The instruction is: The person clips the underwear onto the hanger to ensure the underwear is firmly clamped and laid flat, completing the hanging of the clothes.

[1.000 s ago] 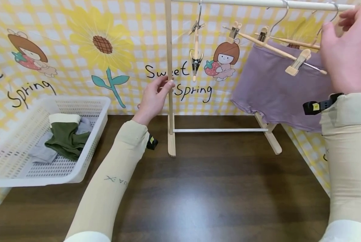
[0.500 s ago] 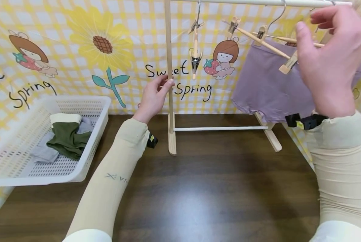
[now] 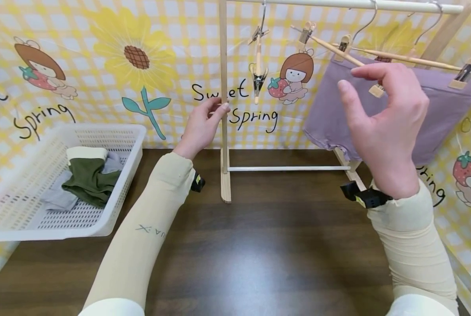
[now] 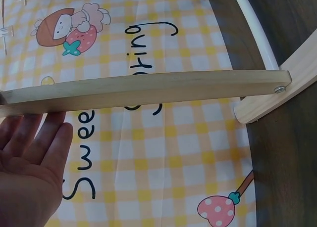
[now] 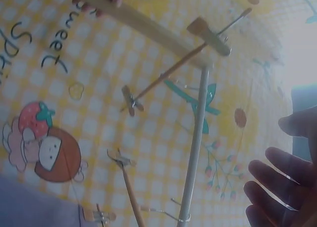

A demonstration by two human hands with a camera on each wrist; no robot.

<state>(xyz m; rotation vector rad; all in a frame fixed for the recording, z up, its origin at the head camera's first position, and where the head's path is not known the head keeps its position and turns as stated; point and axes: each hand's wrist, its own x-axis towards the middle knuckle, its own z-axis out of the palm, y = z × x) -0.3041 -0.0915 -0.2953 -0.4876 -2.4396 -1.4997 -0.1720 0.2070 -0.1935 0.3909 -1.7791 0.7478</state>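
My left hand [image 3: 200,127] grips the upright wooden post [image 3: 223,57] of a small garment rack, thumb at its front edge; in the left wrist view its fingers [image 4: 37,143] meet the post's side. Holding nothing, my right hand [image 3: 393,123] is raised in front of purple shorts [image 3: 326,109], fingers apart and bent loosely. The shorts hang by clips from a wooden hanger [image 3: 409,58] on the white rail [image 3: 409,5]. A second clip hanger [image 3: 330,47] hangs before them, partly hidden by the hand. Another clip hanger [image 3: 258,57] hangs near the post, with no garment.
On the left, a white plastic basket [image 3: 129,171] holds a dark green garment [image 3: 87,173] with a cream band and a grey garment [image 3: 59,199]. A white lower bar [image 3: 287,168] joins the rack's feet on the dark wooden table [image 3: 255,245]. Patterned yellow cloth covers the backdrop.
My right hand has come away from the rail's right end, moving left and down to in front of the shorts. The left hand stays on the post.
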